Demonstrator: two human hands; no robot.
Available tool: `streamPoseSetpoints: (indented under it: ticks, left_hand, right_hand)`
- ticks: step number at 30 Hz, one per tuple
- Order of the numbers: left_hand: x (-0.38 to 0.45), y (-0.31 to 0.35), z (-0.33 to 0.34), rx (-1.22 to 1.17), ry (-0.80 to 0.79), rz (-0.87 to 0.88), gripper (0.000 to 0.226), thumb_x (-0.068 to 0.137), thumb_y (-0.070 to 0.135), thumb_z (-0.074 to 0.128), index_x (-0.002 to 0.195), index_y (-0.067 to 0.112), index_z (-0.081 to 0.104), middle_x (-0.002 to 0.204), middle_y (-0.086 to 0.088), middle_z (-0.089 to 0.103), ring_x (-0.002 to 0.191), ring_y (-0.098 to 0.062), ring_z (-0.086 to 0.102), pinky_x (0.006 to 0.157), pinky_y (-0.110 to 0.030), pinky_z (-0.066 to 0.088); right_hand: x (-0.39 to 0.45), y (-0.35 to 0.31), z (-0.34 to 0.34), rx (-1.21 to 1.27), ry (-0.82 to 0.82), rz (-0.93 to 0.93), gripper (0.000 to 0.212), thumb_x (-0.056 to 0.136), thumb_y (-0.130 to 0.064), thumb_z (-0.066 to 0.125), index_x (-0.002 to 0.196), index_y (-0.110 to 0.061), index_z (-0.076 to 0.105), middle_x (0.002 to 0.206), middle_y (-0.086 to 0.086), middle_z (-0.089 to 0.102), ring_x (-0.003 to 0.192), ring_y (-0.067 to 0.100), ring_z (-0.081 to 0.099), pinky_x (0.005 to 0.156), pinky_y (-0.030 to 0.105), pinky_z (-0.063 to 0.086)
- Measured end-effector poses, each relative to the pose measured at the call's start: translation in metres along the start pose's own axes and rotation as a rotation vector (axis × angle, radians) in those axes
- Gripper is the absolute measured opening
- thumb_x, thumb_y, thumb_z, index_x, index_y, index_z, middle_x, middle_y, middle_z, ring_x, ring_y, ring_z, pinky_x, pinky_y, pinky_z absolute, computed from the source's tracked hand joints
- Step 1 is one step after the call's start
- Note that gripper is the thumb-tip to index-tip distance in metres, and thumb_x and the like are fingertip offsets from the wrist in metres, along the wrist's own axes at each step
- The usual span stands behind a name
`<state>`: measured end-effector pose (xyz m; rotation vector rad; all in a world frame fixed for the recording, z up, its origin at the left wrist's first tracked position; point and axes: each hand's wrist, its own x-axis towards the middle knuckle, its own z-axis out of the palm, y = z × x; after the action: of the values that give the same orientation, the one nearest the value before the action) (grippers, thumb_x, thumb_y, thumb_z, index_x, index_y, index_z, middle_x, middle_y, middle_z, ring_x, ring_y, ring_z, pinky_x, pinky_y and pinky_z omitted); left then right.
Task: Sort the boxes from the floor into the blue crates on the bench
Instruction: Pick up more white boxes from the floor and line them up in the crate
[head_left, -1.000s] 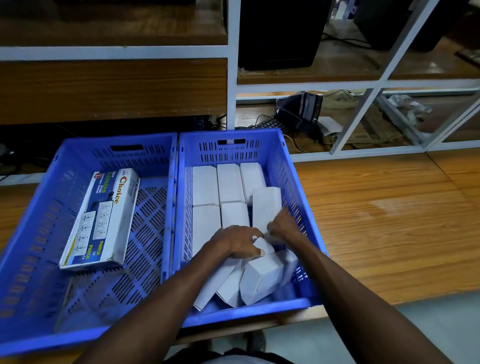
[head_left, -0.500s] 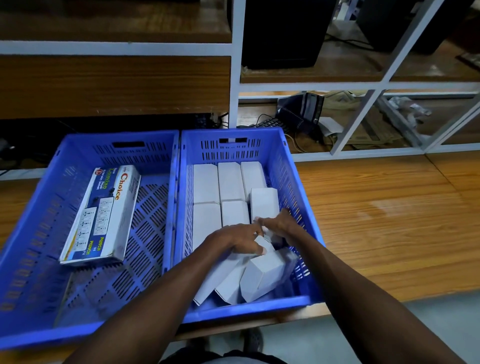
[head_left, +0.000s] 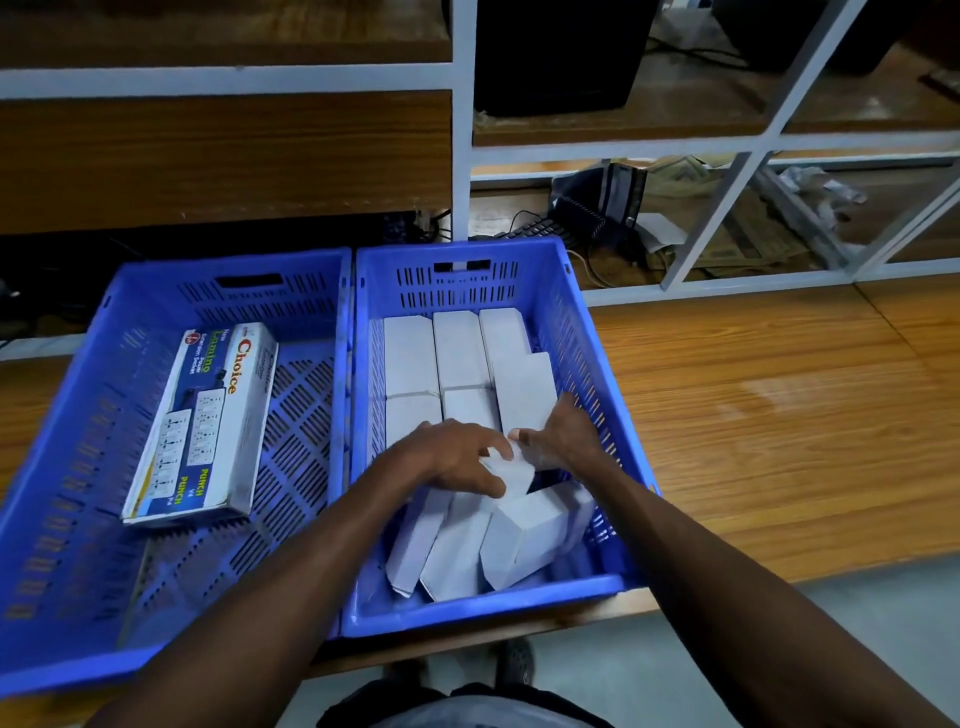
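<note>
White boxes fill the right crate: squared in rows at the far end, lying flat, side by side; tumbled loose and tilted at the near end. Among the loose ones, one small box pinched between both hands. Left hand draped over it from the left, fingers curled down across the top; right hand pressed to its right side, thumb on the upper edge, wrist close to the crate's right wall. Just behind the right hand, a taller box standing above the flat rows. Three more loose boxes leaning against one another beneath the forearms, near the front wall.

Left crate, touching the right one side to side, holding a single printed box marked "Choice", lying flat and angled on the slotted floor.

Both crates set on a wooden bench, front edges reaching its near lip. Behind, a white-framed shelf with dark wood panels; cables and a dark bag on the low level. Below the bench edge, grey floor and a shoe.
</note>
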<state>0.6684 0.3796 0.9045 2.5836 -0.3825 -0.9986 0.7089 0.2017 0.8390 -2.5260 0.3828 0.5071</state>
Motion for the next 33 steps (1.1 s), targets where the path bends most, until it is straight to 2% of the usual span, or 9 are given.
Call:
streamPoseSetpoints:
  ticks: [4, 8, 11, 16, 20, 23, 27, 29, 33]
  left_hand:
    - [-0.018, -0.018, -0.006, -0.061, -0.074, -0.017, 0.068, 0.081, 0.036, 0.077, 0.136, 0.057, 0.043, 0.137, 0.009, 0.058, 0.108, -0.02, 0.059, 0.098, -0.043, 0.053]
    - [-0.034, -0.034, 0.005, 0.209, -0.128, -0.058, 0.095, 0.074, 0.055, 0.071, 0.14, 0.077, 0.007, 0.155, 0.007, 0.042, 0.133, -0.031, 0.041, 0.111, -0.052, 0.036]
    - [-0.049, -0.026, 0.006, 0.165, -0.114, 0.003, 0.078, 0.078, 0.083, 0.056, 0.147, 0.061, 0.028, 0.154, 0.015, 0.045, 0.138, -0.021, 0.037, 0.113, -0.047, 0.025]
    - [-0.043, 0.003, 0.011, 0.17, 0.087, 0.024, 0.078, 0.077, 0.094, 0.039, 0.119, 0.032, 0.062, 0.12, 0.009, 0.065, 0.111, -0.017, 0.057, 0.107, -0.042, 0.032]
    - [-0.034, 0.032, 0.033, 0.304, 0.147, 0.095, 0.09, 0.071, 0.098, 0.039, 0.122, 0.027, 0.061, 0.119, 0.002, 0.069, 0.113, -0.02, 0.061, 0.116, -0.051, 0.023]
    - [-0.03, 0.043, 0.049, 0.507, 0.119, 0.109, 0.083, 0.081, 0.085, 0.05, 0.133, 0.021, 0.059, 0.133, -0.006, 0.058, 0.128, -0.027, 0.049, 0.12, -0.062, 0.009]
    - [-0.033, 0.04, 0.055, 0.508, 0.132, 0.123, 0.08, 0.081, 0.07, 0.066, 0.144, 0.024, 0.048, 0.148, -0.004, 0.044, 0.14, -0.031, 0.034, 0.119, -0.064, 0.009]
    - [-0.039, 0.036, 0.057, 0.453, 0.123, 0.151, 0.078, 0.081, 0.067, 0.068, 0.146, 0.03, 0.045, 0.15, -0.001, 0.041, 0.142, -0.03, 0.029, 0.12, -0.06, 0.011]
    - [-0.042, 0.024, 0.055, 0.414, 0.123, 0.254, 0.073, 0.083, 0.067, 0.066, 0.147, 0.038, 0.047, 0.149, 0.008, 0.043, 0.136, -0.025, 0.031, 0.116, -0.046, 0.021]
  right_hand:
    - [0.0, 0.006, -0.002, 0.002, -0.011, -0.024, 0.093, 0.078, -0.049, 0.085, 0.141, -0.004, 0.034, 0.141, 0.019, 0.055, 0.129, 0.038, 0.056, 0.104, 0.043, 0.049]
    - [-0.004, 0.009, -0.002, -0.026, -0.005, -0.027, 0.093, 0.081, -0.051, 0.082, 0.143, -0.002, 0.033, 0.142, 0.021, 0.053, 0.131, 0.038, 0.054, 0.104, 0.043, 0.049]
    - [-0.006, 0.011, -0.002, -0.029, 0.001, -0.04, 0.088, 0.083, -0.05, 0.08, 0.141, -0.002, 0.034, 0.141, 0.021, 0.054, 0.13, 0.038, 0.055, 0.101, 0.041, 0.048]
    - [-0.011, 0.011, -0.002, -0.063, 0.005, -0.051, 0.091, 0.084, -0.052, 0.078, 0.144, -0.004, 0.03, 0.142, 0.021, 0.053, 0.13, 0.038, 0.055, 0.101, 0.041, 0.049]
    - [-0.011, 0.012, -0.003, -0.069, -0.002, -0.056, 0.093, 0.084, -0.051, 0.079, 0.145, -0.003, 0.028, 0.143, 0.022, 0.052, 0.13, 0.039, 0.055, 0.101, 0.042, 0.048]
    - [-0.011, 0.011, -0.003, -0.083, 0.0, -0.041, 0.095, 0.084, -0.053, 0.078, 0.146, -0.003, 0.027, 0.144, 0.022, 0.051, 0.131, 0.039, 0.054, 0.102, 0.043, 0.048]
    - [-0.01, 0.012, -0.001, -0.14, -0.03, 0.005, 0.101, 0.083, -0.056, 0.077, 0.148, 0.003, 0.027, 0.147, 0.022, 0.049, 0.133, 0.038, 0.053, 0.105, 0.043, 0.049]
    - [-0.009, 0.014, 0.001, -0.163, -0.061, 0.028, 0.095, 0.082, -0.057, 0.078, 0.143, 0.004, 0.038, 0.141, 0.02, 0.056, 0.127, 0.035, 0.059, 0.099, 0.039, 0.052]
    - [-0.004, 0.021, 0.005, -0.173, -0.194, 0.056, 0.059, 0.08, -0.057, 0.08, 0.102, -0.006, 0.059, 0.107, 0.01, 0.066, 0.09, 0.024, 0.065, 0.06, 0.027, 0.047]
